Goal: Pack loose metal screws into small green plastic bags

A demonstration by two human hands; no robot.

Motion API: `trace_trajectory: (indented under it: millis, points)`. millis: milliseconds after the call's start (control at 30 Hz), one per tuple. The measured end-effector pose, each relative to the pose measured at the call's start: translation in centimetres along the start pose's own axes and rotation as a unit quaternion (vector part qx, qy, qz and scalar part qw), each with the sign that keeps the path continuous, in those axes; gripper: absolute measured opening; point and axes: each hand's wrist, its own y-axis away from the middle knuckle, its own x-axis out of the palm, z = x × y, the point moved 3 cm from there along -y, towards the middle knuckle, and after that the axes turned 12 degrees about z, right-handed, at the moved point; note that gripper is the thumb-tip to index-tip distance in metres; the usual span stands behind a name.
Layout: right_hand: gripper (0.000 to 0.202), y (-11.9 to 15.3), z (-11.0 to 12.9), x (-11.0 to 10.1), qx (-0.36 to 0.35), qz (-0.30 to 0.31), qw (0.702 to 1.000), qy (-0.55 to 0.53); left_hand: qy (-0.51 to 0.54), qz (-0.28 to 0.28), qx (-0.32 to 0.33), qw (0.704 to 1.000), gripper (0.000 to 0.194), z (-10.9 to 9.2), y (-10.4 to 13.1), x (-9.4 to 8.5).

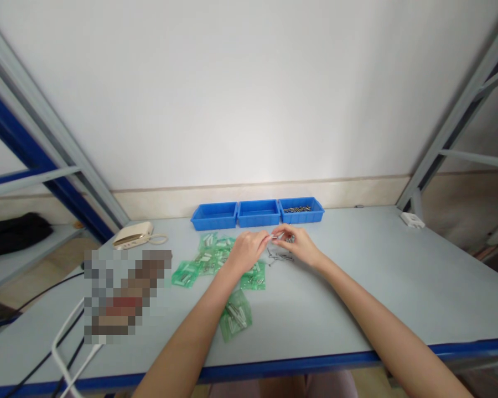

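The worktop's (357,309) blue front edge crosses the bottom of the frame, and three blue trays (258,222) line its back edge. I have open room in the lower right, beyond my right forearm. On the left, green bags (185,274) crowd close, some partly under my left hand (244,252).

The small pale piece (275,237) sits mid-frame, between my hands: left thumb and fingers pinch one end, and the right hand's (299,244) thumb and forefinger pinch the other. Loose screws (281,257) lie just beneath the right hand.

Workbench area | metal-framed table (327,309) | blue parts bins (258,213) | bagged hardware (236,315)
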Motion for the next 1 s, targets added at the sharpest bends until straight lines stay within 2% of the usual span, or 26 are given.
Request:
trace_trajectory:
  millis: [67, 200, 400, 500, 667, 800, 900, 1000]
  points:
    - [0.019, 0.0, 0.1, 0.0, 0.013, -0.002, 0.999, 0.03, 0.007, 0.002, -0.007, 1.0, 0.033, 0.0, 0.0, -0.1]
    - [0.026, 0.2, 0.2, -0.2, 0.045, 0.017, 0.998, 0.028, 0.038, 0.029, -0.001, 0.999, 0.028, -0.2, 0.0, -0.2]
    - [0.031, 0.3, -0.3, -0.2, 0.05, 0.047, 0.998, 0.006, -0.008, 0.043, 0.007, 0.999, 0.03, 0.0, 0.0, 0.0]
    - [0.027, 0.3, -0.4, -0.1, 0.044, 0.042, 0.998, 0.007, -0.002, 0.043, -0.004, 0.999, 0.032, 0.2, 0.0, 0.1]
    - [0.023, 0.4, 0.2, -0.7, 0.032, 0.001, 0.998, 0.063, 0.147, 0.032, -0.021, 0.988, 0.033, -0.1, -0.1, -0.3]
    - [0.027, 0.5, 0.4, -0.9, 0.023, 0.031, 0.998, 0.059, 0.245, 0.043, -0.021, 0.968, 0.037, -0.3, -0.1, -0.2]
    - [0.033, 0.5, 0.1, -0.6, 0.034, 0.085, 0.995, 0.031, 0.235, 0.02, -0.04, 0.971, 0.046, 0.3, 0.0, -0.3]
    - [0.036, -0.3, 0.0, -0.8, 0.057, 0.098, 0.993, 0.044, 0.21, -0.031, -0.081, 0.974, 0.056, 1.5, 0.2, -0.7]
